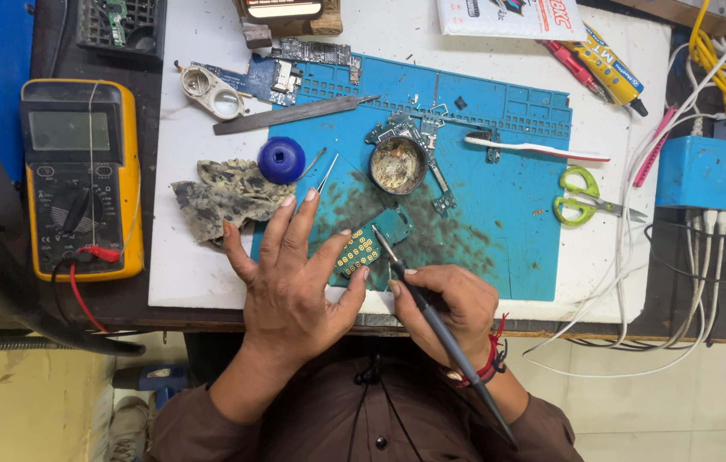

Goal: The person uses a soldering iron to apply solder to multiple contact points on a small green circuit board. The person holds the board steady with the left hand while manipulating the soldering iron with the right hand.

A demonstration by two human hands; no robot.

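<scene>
**Board Pinned Flat While the Iron's Tip Met It**

We kept both hands close to the near edge of the counter (192,282), where our wrists could rest. Our left hand (290,282) lay spread, thumb and fingers pressing the small circuit board (363,248) down onto the blue work mat (500,197) so that it would not slide. Our right hand (448,308) was closed around the soldering iron (431,321) in a pen grip, the handle slanting back toward our body and the tip touching the board just beside the left thumb. That low grip seemed chosen for fine control.

Just beyond the left fingertips lay the tweezers (327,174) and a blue round cap (281,160), within easy reach, with a stained rag (226,201) to their left, probably for wiping. Beyond the board sat a round tin of flux or paste (397,165), near enough for dipping. Further right of our right hand were a toothbrush (538,151) and green-handled scissors (581,198). Well to the left of the left hand, off the mat, stood a yellow multimeter (80,175). Farthest from us lay a metal file (290,115) and spare boards (269,79).
</scene>
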